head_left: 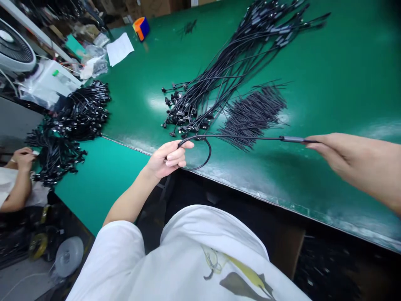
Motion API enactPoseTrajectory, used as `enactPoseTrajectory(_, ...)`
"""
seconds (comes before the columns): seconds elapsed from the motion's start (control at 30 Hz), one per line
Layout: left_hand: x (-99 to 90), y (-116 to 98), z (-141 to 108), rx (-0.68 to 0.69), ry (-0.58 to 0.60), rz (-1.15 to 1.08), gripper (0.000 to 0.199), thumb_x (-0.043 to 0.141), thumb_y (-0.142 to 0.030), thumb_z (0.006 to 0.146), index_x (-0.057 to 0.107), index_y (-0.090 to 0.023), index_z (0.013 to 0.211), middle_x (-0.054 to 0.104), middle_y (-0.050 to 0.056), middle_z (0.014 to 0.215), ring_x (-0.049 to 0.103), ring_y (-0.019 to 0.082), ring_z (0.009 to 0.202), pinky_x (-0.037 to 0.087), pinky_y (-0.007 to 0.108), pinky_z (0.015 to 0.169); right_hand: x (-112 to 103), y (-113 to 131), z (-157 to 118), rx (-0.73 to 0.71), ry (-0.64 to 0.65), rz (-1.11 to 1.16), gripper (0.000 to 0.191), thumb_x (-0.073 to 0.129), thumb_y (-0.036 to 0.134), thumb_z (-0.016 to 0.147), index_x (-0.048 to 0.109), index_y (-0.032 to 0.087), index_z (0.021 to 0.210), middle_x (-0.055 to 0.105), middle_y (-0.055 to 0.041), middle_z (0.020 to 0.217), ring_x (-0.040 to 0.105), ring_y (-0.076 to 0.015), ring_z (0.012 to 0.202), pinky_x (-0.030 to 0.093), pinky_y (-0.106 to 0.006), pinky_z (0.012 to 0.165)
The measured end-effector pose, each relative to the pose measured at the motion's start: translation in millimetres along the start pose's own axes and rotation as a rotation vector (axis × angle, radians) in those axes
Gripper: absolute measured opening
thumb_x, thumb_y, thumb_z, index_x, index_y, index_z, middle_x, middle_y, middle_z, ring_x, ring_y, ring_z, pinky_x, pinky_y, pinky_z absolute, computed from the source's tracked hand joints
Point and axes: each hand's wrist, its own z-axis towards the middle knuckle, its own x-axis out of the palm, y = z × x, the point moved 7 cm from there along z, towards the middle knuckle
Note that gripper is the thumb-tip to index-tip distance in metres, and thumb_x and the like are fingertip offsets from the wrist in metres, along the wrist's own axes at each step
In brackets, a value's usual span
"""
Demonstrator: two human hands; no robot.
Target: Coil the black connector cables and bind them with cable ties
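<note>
My left hand [169, 158] grips a black cable [208, 152] near one end, and the cable bends into a loop below the hand. My right hand [341, 154] pinches the same cable just beyond its grey sleeve [291, 139], holding it stretched over the green mat [344, 83]. Close above the cable lies a dense bunch of thin black wire ends [253, 119]. Farther up spreads a large bundle of black cables [234, 79], with its black connectors [180, 117] close to my left hand.
Heaps of black cables [83, 110] lie on a second green bench to the left, where a co-worker's hand [23, 159] rests. Beyond stand a fan [14, 50], plastic bags [94, 62], a sheet of paper [120, 49] and an orange-blue object [140, 28]. The near bench edge [250, 188] runs below my hands.
</note>
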Motion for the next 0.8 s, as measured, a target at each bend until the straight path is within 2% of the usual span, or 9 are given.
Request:
enactPoseTrajectory(0.1,-0.1,-4,-2,0.011,-0.031,-0.053,0.030,0.044,-0.021,0.102,0.069,-0.009,0.091,0.027,-0.011,0.048,0.026,0.001,0.033,0.044,0.015,0.050,4,-3,-6,-0.022,0.010,-0.011,0.056,0.021,0.054,0.103,0.062,0.021,0.123,0.071,-0.0152,0.098,0.064,-0.0307,0.082,0.035,-0.033,0.057)
enactPoseTrajectory(0.17,1.2,-7,-1,0.048,-0.051,-0.102,0.029,0.041,-0.019,0.102,0.068,-0.010,0.099,0.031,-0.011,0.049,0.029,0.000,0.034,0.044,0.013,0.051,1,9,-12,-0.098,-0.027,-0.117,0.049,0.025,0.044,0.104,0.059,0.018,0.130,0.068,-0.0132,0.090,0.063,-0.0267,0.076,0.031,-0.031,0.053)
enactPoseTrajectory(0.27,5.2,-6,6,0.137,-0.084,-0.075,0.023,0.046,-0.023,0.101,0.066,-0.012,0.097,0.038,-0.011,0.051,0.035,0.000,0.036,0.045,0.013,0.053,-6,64,-29,-0.435,-0.130,-0.208,0.029,0.039,0.021,0.100,0.064,0.017,0.115,0.060,-0.0041,0.067,0.053,-0.0182,0.055,0.025,-0.031,0.047)
enactPoseTrajectory(0.37,22.9,10,15,0.200,-0.004,0.175,0.029,0.062,-0.039,0.094,0.062,-0.013,0.082,0.052,-0.007,0.052,0.051,0.004,0.044,0.051,0.019,0.060,-5,127,-41,-0.711,0.002,0.062,0.027,0.039,0.011,0.097,0.066,0.018,0.096,0.060,-0.0007,0.064,0.053,-0.0128,0.053,0.036,-0.028,0.054)
enactPoseTrajectory(0.43,41.1,30,18,0.179,0.120,0.391,0.038,0.066,-0.051,0.088,0.062,-0.013,0.085,0.066,0.000,0.064,0.064,0.010,0.059,0.054,0.024,0.069,-6,154,-33,-0.728,0.092,0.238,0.029,0.039,0.015,0.100,0.066,0.018,0.089,0.061,-0.0005,0.064,0.052,-0.0107,0.053,0.035,-0.026,0.055)
enactPoseTrajectory(0.53,61.1,53,14,0.121,0.273,0.648,0.041,0.058,-0.055,0.092,0.062,-0.014,0.096,0.071,0.005,0.082,0.067,0.012,0.075,0.052,0.028,0.081,-13,159,-2,-0.595,0.053,0.352,0.030,0.043,0.026,0.103,0.066,0.019,0.086,0.064,-0.0010,0.068,0.055,-0.0103,0.058,0.033,-0.025,0.056)
enactPoseTrajectory(0.63,67.4,59,10,0.064,0.327,0.753,0.038,0.058,-0.052,0.093,0.061,-0.015,0.094,0.063,0.001,0.074,0.057,0.009,0.064,0.047,0.024,0.067,-9,136,25,-0.365,0.055,0.510,0.028,0.053,0.039,0.099,0.065,0.019,0.082,0.065,-0.0012,0.071,0.057,-0.0113,0.064,0.036,-0.024,0.059)
enactPoseTrajectory(0.7,69.2,59,9,0.024,0.347,0.665,0.039,0.065,-0.053,0.088,0.060,-0.015,0.090,0.053,-0.003,0.065,0.047,0.007,0.056,0.040,0.023,0.058,3,116,34,-0.153,0.028,0.725,0.030,0.064,0.049,0.090,0.065,0.020,0.087,0.065,-0.0022,0.078,0.059,-0.0139,0.072,0.043,-0.025,0.065)
enactPoseTrajectory(0.8,67.0,56,15,0.017,0.292,0.386,0.042,0.070,-0.056,0.083,0.056,-0.016,0.087,0.041,-0.008,0.058,0.034,0.005,0.048,0.033,0.022,0.051,34,99,32,0.149,-0.019,1.128,0.050,0.074,0.063,0.075,0.063,0.022,0.101,0.066,-0.0045,0.094,0.062,-0.0187,0.091,0.050,-0.031,0.078)
